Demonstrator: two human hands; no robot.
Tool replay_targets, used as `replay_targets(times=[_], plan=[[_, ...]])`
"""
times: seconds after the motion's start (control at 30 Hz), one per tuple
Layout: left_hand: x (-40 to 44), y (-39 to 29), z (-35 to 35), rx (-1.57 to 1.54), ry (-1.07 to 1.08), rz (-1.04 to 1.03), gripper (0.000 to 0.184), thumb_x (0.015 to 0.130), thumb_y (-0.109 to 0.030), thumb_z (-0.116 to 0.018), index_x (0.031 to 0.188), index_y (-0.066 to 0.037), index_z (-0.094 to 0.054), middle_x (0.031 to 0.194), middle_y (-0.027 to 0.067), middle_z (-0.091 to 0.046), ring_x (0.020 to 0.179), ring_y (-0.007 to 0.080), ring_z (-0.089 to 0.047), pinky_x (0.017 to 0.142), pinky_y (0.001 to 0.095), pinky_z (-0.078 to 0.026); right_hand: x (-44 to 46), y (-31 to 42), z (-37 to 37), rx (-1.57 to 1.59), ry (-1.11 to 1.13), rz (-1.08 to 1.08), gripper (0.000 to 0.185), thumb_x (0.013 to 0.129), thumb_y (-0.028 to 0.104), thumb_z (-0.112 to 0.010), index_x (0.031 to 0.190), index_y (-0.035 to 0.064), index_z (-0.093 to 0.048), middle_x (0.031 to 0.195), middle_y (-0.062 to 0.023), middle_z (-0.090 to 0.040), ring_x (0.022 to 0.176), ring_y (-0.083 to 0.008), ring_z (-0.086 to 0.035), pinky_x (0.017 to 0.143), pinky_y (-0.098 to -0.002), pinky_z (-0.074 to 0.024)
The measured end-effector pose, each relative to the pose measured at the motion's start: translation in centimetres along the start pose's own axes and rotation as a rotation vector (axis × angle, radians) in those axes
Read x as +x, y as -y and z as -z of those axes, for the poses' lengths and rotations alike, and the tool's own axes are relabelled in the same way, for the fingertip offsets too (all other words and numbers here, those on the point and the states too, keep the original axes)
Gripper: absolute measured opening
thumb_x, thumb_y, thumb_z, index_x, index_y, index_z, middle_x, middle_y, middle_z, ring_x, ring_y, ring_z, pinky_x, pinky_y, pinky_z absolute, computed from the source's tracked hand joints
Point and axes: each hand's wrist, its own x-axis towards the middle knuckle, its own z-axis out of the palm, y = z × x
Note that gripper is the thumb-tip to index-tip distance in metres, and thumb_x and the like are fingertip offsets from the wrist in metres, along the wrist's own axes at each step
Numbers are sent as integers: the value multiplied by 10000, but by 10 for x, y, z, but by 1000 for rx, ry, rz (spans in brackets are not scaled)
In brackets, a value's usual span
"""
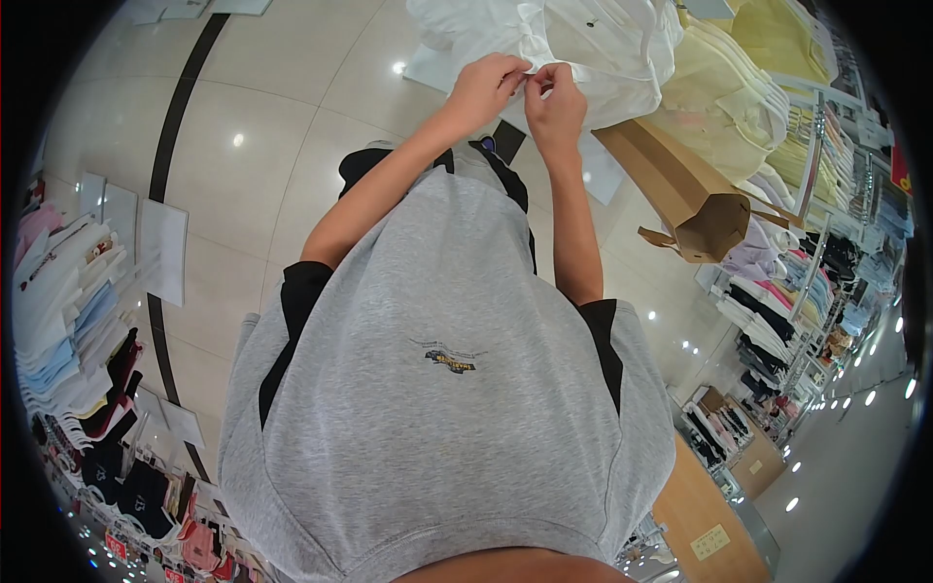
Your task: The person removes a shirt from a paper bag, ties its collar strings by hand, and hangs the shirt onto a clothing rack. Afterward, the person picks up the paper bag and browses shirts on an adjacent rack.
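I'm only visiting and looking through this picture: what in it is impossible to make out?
All in the head view:
- Whatever the bare left hand and bare right hand may be pinching: hidden by the hands themselves.
- Upper part of the white cloth garment: cut off by the top edge.
- Lettering on the small dark-and-yellow emblem on the grey fabric shirt: too small.
- Text on the pale rectangular label: too small.

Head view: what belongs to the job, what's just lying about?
In the job: left hand, right hand, white garment pinched by both.

Apparently just around: brown paper bag, yellow garments, hanging clothes at picture left.
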Motion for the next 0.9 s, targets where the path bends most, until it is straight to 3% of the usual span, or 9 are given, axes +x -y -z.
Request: replay_targets(times=[0.07, 0.27, 0.47, 0.67, 0.77, 0.9], plan=[[0, 4, -5, 67, -53, -120, 209, 882, -54, -619, 1087, -34, -652, 919, 124, -659, 764, 255, -656, 676, 333, -520, -2, 4, -1, -7, -29, -23, 111, 805, 57, -642, 854, 26, -547, 723, -123, -631, 650, -293, -636, 597, -389, -492], [-1, -1, -4, 137, -94, -199, 185, 844, -39, -637, 1029, -41, -642, 913, 121, -654, 776, 303, -641, 665, 365, -517, -7, 2, -9, 39, -90, 20, 85, 825, 32, -624, 868, 16, -552, 758, -127, -627, 699, -294, -623, 635, -394, -481], [0, 0, 0, 221, -81, -242, 183, 840, -70, -645, 1020, -57, -615, 857, 118, -610, 779, 324, -625, 665, 405, -510, -8, 6, -4, 108, -14, 1, 91, 829, 12, -621, 903, 13, -568, 810, -135, -652, 771, -304, -646, 692, -393, -498], [8, 3, 7, 270, -225, -289, 157, 845, -54, -623, 1001, -34, -618, 874, 125, -644, 801, 323, -635, 673, 405, -519, -7, 13, -7, 131, 53, 81, 153, 863, 14, -612, 1014, -13, -599, 913, -153, -682, 859, -268, -688, 751, -343, -519], [8, 4, 4, 199, -251, -235, 166, 859, -55, -608, 1020, -16, -620, 899, 137, -661, 809, 320, -646, 693, 388, -528, -8, 8, -11, 161, 33, 100, 167, 866, 14, -607, 1030, -15, -600, 940, -153, -685, 874, -265, -682, 766, -345, -518], [5, 4, 3, -24, -134, -24, 202, 875, -60, -612, 1068, -1, -617, 940, 140, -685, 835, 279, -678, 743, 352, -544, -7, 11, -7, 160, -8, 26, 155, 862, 24, -615, 1013, -9, -616, 933, -138, -690, 872, -259, -679, 775, -339, -514]])
